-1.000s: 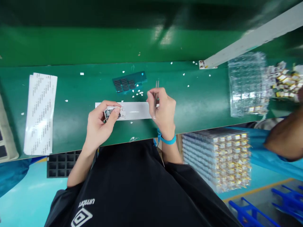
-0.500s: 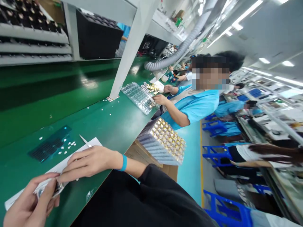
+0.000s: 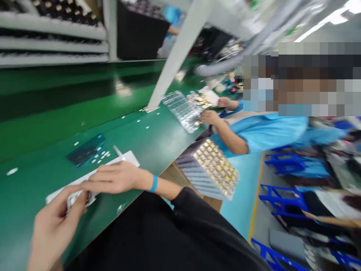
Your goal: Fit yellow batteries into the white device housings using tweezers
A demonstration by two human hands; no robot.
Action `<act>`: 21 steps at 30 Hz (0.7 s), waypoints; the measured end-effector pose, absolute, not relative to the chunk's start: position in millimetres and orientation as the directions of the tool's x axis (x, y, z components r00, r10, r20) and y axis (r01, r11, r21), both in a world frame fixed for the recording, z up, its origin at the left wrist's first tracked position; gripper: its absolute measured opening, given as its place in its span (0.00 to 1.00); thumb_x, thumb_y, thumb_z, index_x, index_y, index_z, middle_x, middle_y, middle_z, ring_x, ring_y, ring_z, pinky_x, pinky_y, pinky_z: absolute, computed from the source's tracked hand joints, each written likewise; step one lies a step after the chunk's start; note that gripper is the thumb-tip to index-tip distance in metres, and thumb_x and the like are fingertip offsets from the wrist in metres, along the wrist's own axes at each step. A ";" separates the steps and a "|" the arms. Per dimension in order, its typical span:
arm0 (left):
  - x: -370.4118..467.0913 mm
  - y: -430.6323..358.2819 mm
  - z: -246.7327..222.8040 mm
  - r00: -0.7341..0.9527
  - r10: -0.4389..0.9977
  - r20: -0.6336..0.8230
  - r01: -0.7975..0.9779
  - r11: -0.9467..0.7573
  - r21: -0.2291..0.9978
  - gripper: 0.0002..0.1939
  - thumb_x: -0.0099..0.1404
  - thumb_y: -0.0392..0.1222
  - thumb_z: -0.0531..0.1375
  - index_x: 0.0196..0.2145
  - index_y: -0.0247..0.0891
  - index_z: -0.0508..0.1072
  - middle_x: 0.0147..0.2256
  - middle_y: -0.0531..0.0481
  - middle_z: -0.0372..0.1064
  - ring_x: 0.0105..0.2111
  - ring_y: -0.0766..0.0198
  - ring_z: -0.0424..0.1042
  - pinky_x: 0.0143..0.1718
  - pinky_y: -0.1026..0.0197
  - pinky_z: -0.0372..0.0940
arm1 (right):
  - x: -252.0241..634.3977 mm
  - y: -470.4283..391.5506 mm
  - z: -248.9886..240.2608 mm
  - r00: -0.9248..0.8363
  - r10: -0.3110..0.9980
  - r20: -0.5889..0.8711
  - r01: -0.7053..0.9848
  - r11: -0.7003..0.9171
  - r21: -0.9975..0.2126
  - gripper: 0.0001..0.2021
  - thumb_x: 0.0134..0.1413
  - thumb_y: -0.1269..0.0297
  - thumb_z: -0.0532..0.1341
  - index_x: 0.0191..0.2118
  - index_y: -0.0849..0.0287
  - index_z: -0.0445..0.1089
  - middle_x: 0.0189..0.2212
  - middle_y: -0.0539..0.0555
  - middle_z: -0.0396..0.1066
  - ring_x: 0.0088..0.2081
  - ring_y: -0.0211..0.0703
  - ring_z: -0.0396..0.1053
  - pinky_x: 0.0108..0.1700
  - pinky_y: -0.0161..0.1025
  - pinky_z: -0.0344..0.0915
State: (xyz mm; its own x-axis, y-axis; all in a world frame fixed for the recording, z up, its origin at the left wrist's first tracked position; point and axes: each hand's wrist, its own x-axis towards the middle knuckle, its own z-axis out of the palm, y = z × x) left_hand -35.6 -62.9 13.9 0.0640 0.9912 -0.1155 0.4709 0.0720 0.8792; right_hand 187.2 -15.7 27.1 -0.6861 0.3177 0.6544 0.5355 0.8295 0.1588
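My left hand (image 3: pixel 58 218) is closed around a small silvery part (image 3: pixel 73 199) with a dark bit at its side; blur hides its exact kind. My right hand (image 3: pixel 117 177), with a blue band on the wrist, reaches across from the right, its fingertips at the same part against my left fingers. Beneath both hands lies a long white strip (image 3: pixel 131 157), with a thin pale tool (image 3: pixel 117 150) at its far end. Just beyond it, small white pieces (image 3: pixel 105 154) are scattered beside a dark blue translucent slotted sheet (image 3: pixel 86 149).
A co-worker in a blue shirt (image 3: pixel 270 131) handles a clear tray (image 3: pixel 183 111) and gold-coloured parts (image 3: pixel 203 100) on the green bench (image 3: pixel 158 139). Stacked trays of gold parts (image 3: pixel 217 165) stand on a cardboard box at the bench edge. A white post (image 3: pixel 177 56) rises from the bench.
The view has swung left, so the bench and hands appear shifted right and somewhat higher. Both hands stay together at the small part, with little other visible change.
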 end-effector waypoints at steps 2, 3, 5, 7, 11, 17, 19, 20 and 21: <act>-29.1 -63.7 27.1 0.103 0.974 -0.204 0.381 0.151 0.912 0.14 0.64 0.55 0.65 0.37 0.42 0.78 0.18 0.57 0.66 0.17 0.64 0.68 0.18 0.64 0.66 | 185.9 -13.9 22.0 -0.632 0.265 0.728 0.506 0.853 0.129 0.10 0.70 0.73 0.61 0.48 0.60 0.80 0.36 0.44 0.81 0.34 0.31 0.74 0.28 0.30 0.65; -28.1 -62.9 29.3 0.103 0.969 -0.223 0.330 0.178 0.927 0.12 0.65 0.52 0.65 0.37 0.41 0.78 0.18 0.58 0.64 0.16 0.67 0.64 0.17 0.66 0.63 | 184.0 -11.6 18.1 -0.633 0.280 0.722 0.487 0.868 0.091 0.09 0.69 0.74 0.61 0.49 0.62 0.78 0.36 0.45 0.81 0.35 0.33 0.75 0.27 0.32 0.65; -30.2 -61.7 28.3 0.110 0.963 -0.245 0.241 0.213 0.947 0.09 0.67 0.48 0.64 0.36 0.40 0.77 0.18 0.58 0.63 0.16 0.70 0.61 0.17 0.69 0.56 | 178.2 -5.5 9.8 -0.664 0.282 0.692 0.428 0.903 0.044 0.08 0.69 0.74 0.61 0.48 0.65 0.76 0.37 0.49 0.81 0.37 0.37 0.76 0.31 0.33 0.70; -34.3 -62.8 25.6 0.115 0.956 -0.269 0.177 0.246 0.953 0.08 0.68 0.46 0.63 0.37 0.39 0.77 0.19 0.58 0.64 0.16 0.71 0.60 0.17 0.69 0.53 | 171.3 0.0 4.7 -0.673 0.324 0.665 0.434 0.901 0.001 0.08 0.70 0.74 0.59 0.49 0.67 0.75 0.37 0.51 0.81 0.37 0.39 0.76 0.34 0.35 0.74; -39.4 -66.8 24.1 0.068 0.958 -0.279 0.036 0.277 0.960 0.07 0.66 0.44 0.64 0.39 0.40 0.73 0.19 0.58 0.64 0.16 0.71 0.59 0.16 0.69 0.51 | 161.7 8.0 6.7 -0.679 0.428 0.596 0.477 0.875 -0.084 0.17 0.69 0.79 0.55 0.59 0.67 0.70 0.55 0.58 0.79 0.52 0.44 0.77 0.54 0.41 0.78; -44.0 -68.8 21.8 0.058 0.953 -0.297 -0.108 0.301 0.947 0.08 0.66 0.39 0.62 0.41 0.42 0.66 0.17 0.62 0.59 0.15 0.71 0.57 0.15 0.69 0.49 | 162.9 14.9 10.8 -0.785 0.226 0.576 0.250 0.967 -0.039 0.15 0.71 0.74 0.56 0.58 0.62 0.73 0.46 0.56 0.82 0.49 0.45 0.77 0.43 0.40 0.78; -44.1 -70.6 19.6 0.017 0.964 -0.265 -0.101 0.265 0.959 0.08 0.67 0.38 0.62 0.41 0.42 0.66 0.18 0.62 0.58 0.16 0.71 0.58 0.15 0.69 0.49 | 162.3 14.6 12.2 -0.798 0.218 0.562 0.255 0.967 -0.012 0.14 0.71 0.75 0.56 0.56 0.62 0.75 0.45 0.55 0.82 0.46 0.44 0.77 0.39 0.38 0.76; -43.7 -71.9 18.3 -0.007 0.970 -0.242 -0.092 0.240 0.966 0.08 0.67 0.38 0.62 0.41 0.43 0.65 0.18 0.62 0.58 0.16 0.71 0.57 0.16 0.69 0.50 | 161.0 13.6 13.2 -0.805 0.221 0.551 0.266 0.964 0.003 0.14 0.71 0.75 0.56 0.54 0.63 0.75 0.45 0.55 0.82 0.44 0.43 0.77 0.37 0.38 0.75; -43.0 -73.5 17.0 -0.034 0.975 -0.220 -0.074 0.217 0.973 0.07 0.68 0.38 0.62 0.40 0.43 0.65 0.19 0.62 0.57 0.16 0.71 0.56 0.16 0.69 0.50 | 159.2 12.2 14.4 -0.809 0.234 0.539 0.281 0.960 0.005 0.14 0.71 0.76 0.55 0.53 0.63 0.76 0.45 0.54 0.83 0.43 0.42 0.77 0.35 0.37 0.75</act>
State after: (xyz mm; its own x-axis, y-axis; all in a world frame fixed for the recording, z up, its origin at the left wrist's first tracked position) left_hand -43.0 -73.5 17.0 -0.0341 0.9750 -0.2196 -0.0735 0.2167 0.9735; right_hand 159.2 12.2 14.4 -0.8094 0.2339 0.5387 0.2807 0.9598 0.0050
